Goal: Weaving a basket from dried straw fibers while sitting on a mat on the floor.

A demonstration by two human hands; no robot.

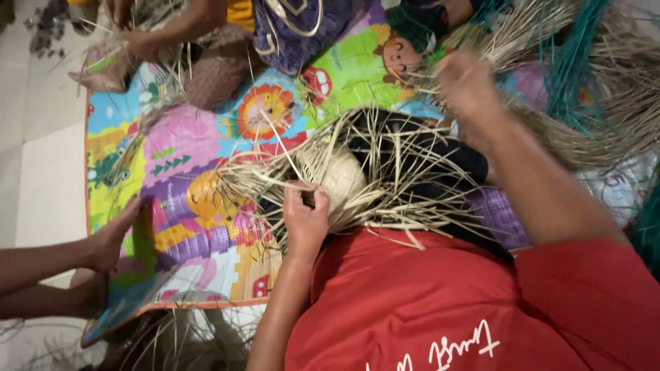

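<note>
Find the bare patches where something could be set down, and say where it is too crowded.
Bare mat lies between the half-woven straw piece under the left hand and the tiled floor, which is open too. The right hand reaches into heaped straw bundles; that side and the middle are crowded.

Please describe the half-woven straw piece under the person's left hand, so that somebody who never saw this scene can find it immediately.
Start from the colourful cartoon play mat on the floor, then move to its right part, just above the person's red shirt. There the left hand presses on the half-woven straw piece, a pale rounded dome. Unlike the loose straw bundle near the right hand, it has tight weaving with free strands spreading outward all around.
</note>
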